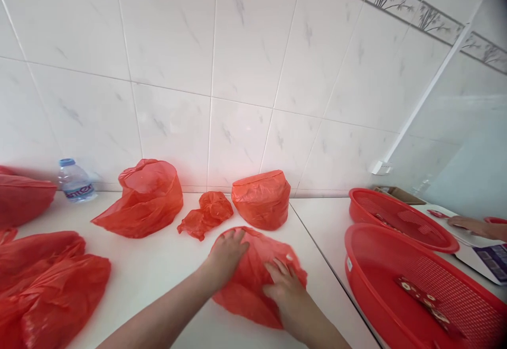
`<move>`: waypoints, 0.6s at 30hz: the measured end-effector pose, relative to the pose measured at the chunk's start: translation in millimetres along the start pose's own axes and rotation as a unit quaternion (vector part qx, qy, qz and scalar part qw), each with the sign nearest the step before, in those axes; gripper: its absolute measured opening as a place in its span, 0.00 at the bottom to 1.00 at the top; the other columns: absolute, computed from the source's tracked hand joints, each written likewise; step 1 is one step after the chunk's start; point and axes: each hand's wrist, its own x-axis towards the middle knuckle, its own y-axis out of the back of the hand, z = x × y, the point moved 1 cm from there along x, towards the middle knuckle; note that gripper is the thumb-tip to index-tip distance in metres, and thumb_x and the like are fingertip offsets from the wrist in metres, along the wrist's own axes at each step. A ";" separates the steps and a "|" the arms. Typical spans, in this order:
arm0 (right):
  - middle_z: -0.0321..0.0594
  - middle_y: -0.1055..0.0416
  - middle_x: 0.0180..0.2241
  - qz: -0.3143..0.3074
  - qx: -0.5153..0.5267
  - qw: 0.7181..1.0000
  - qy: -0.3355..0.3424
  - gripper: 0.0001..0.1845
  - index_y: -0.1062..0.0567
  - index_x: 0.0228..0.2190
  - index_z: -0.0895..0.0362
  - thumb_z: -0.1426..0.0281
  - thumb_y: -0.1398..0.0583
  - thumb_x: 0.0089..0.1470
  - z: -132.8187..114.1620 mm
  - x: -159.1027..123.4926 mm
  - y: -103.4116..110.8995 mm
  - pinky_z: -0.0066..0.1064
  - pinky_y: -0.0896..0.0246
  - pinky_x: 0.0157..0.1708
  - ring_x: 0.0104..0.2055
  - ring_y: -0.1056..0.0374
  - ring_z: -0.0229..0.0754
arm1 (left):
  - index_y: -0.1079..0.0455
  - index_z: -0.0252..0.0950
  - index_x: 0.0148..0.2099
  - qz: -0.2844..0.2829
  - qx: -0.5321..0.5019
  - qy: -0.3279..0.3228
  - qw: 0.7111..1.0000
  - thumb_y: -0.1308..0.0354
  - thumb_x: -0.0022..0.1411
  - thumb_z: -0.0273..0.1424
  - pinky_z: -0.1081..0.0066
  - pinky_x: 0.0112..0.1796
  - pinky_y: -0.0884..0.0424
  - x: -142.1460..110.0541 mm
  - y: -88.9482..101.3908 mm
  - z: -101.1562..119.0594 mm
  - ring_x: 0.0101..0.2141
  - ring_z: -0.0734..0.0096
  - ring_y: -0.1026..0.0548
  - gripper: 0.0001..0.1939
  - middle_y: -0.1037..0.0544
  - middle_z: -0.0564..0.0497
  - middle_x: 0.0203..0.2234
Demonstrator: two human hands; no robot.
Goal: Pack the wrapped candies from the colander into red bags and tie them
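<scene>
A red plastic bag lies spread on the white table in front of me, its mouth open and facing up. My left hand rests on its far left rim, fingers stretched over the edge. Across the right part of the same bag is my right hand, with its fingers spread and touching the plastic. Just behind stands another red bag with a folded-over rim. A small crumpled red bag lies to the left of it.
More red bags and a water bottle stand to the left. At right are two red plastic baskets, the nearer holding patterned red packets. Beyond them, another person's hand is over a white scale.
</scene>
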 end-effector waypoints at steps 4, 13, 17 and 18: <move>0.39 0.47 0.64 -0.004 0.019 1.000 -0.011 0.28 0.21 0.38 0.54 0.87 0.50 0.39 21.6 -27.8 5.5 0.47 0.56 0.62 0.67 0.58 0.52 | 0.28 0.40 0.46 -0.022 0.024 -0.030 0.999 0.43 0.42 0.14 0.58 0.44 0.28 5.2 8.8 -16.5 0.51 0.51 0.30 0.28 0.30 0.43 0.54; 0.40 0.25 0.38 0.120 0.034 0.992 -0.016 0.09 0.22 0.34 0.57 0.75 0.41 0.51 15.6 -20.3 19.4 0.35 0.45 0.57 0.48 0.33 0.43 | 0.30 0.44 0.50 0.003 -0.042 -0.197 0.979 0.44 0.61 0.40 0.54 0.51 0.36 -26.0 -1.3 9.9 0.45 0.57 0.27 0.16 0.21 0.49 0.41; 0.37 0.27 0.43 0.164 0.046 0.985 -0.011 0.11 0.22 0.35 0.54 0.76 0.43 0.53 17.0 -36.9 46.8 0.29 0.42 0.53 0.48 0.34 0.39 | 0.35 0.54 0.58 0.117 0.012 -0.204 0.972 0.41 0.50 0.55 0.48 0.56 0.42 -46.0 -51.7 -21.8 0.53 0.48 0.30 0.33 0.26 0.50 0.54; 0.36 0.27 0.45 0.205 0.061 0.976 -0.028 0.12 0.23 0.38 0.53 0.75 0.44 0.55 19.4 -47.3 61.9 0.28 0.42 0.52 0.49 0.34 0.38 | 0.37 0.53 0.60 0.145 0.029 -0.204 0.968 0.41 0.49 0.55 0.47 0.55 0.42 -50.0 -61.5 -29.2 0.55 0.45 0.32 0.36 0.30 0.48 0.57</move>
